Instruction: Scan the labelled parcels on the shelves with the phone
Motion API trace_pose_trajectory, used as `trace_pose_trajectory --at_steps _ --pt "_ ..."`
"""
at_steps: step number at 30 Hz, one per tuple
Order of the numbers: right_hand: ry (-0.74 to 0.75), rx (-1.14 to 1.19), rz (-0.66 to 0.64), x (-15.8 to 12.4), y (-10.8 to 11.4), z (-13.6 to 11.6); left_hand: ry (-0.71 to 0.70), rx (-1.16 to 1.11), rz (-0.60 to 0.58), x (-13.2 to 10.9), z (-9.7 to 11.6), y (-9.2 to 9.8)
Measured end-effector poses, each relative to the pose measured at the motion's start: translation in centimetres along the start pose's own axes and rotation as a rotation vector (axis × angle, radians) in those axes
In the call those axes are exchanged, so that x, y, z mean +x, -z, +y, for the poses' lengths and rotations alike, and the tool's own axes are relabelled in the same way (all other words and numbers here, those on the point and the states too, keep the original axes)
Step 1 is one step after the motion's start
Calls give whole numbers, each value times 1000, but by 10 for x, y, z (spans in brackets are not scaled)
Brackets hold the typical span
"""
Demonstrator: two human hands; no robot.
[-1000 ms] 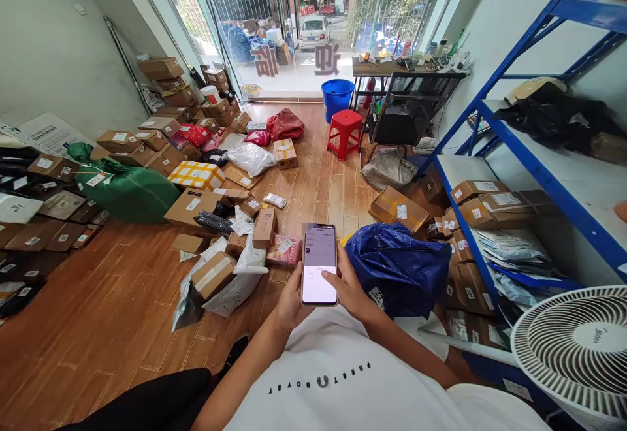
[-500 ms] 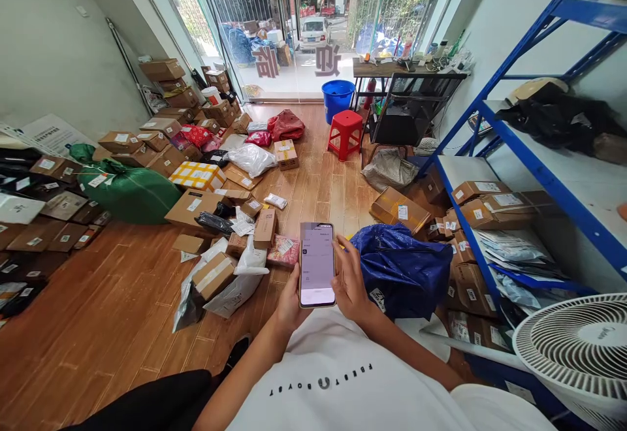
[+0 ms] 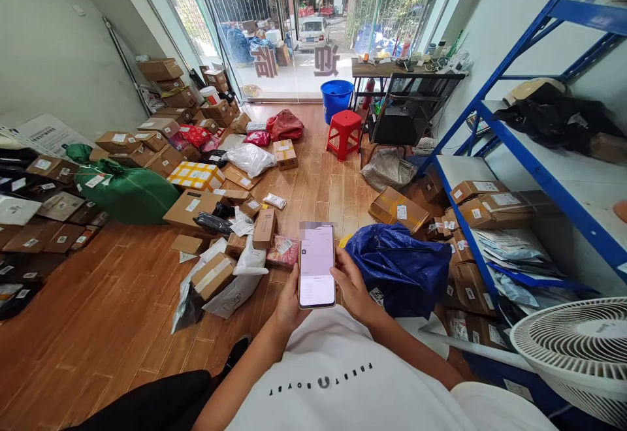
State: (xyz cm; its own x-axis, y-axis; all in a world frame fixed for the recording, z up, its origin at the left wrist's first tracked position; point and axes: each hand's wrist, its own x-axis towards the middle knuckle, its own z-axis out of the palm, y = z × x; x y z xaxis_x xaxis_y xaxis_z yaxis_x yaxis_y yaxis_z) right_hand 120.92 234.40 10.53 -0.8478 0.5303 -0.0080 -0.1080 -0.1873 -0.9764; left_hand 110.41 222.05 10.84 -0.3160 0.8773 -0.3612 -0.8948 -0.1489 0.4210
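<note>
Phone (image 3: pixel 317 284) is in front of the white shirt (image 3: pixel 323 359), with its lit screen toward the person. The left grip (image 3: pixel 288 297) is clamped on its left side. The right grip (image 3: pixel 354 287) touches its right edge with the thumb; whether the hidden fingers also press on it, I cannot tell.

Many containers are on the floor (image 3: pixel 323 189). To the left of the phone lie a pink box (image 3: pixel 283 253), a white bag (image 3: pixel 251 258) and a taped box (image 3: pixel 214 275), which rests on plastic bags. Farther left, a green sack (image 3: pixel 134 192) stands full and round, with its neck gathered and a tag on it; its contents are hidden. Beside it is a yellow-and-white box (image 3: pixel 196 175). To the right, a blue bag (image 3: pixel 399 268) lies bulging, and what it contains is not visible.

The blue shelf (image 3: pixel 543 173) carries brown boxes (image 3: pixel 504 206) and flat packets (image 3: pixel 519 248) on its lower level, and a black bag (image 3: pixel 563 117) above. Near the table (image 3: pixel 377 68) stands a blue bucket (image 3: pixel 337 101); its inside is too small to tell.
</note>
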Motion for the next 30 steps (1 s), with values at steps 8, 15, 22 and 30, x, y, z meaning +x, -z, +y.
trace_pose_trajectory --at_steps 8,15,22,30 --pt "-124 151 -122 0 -4 -11 4 6 -3 -2 1 2" --pt "-164 145 -75 2 -8 -7 -23 40 -39 -2 0 -1" --pt "-169 173 -101 0 -6 -7 -35 43 -38 -2 0 -2" --pt "-189 68 -144 -2 -6 -14 -25 58 10 -2 0 -1"
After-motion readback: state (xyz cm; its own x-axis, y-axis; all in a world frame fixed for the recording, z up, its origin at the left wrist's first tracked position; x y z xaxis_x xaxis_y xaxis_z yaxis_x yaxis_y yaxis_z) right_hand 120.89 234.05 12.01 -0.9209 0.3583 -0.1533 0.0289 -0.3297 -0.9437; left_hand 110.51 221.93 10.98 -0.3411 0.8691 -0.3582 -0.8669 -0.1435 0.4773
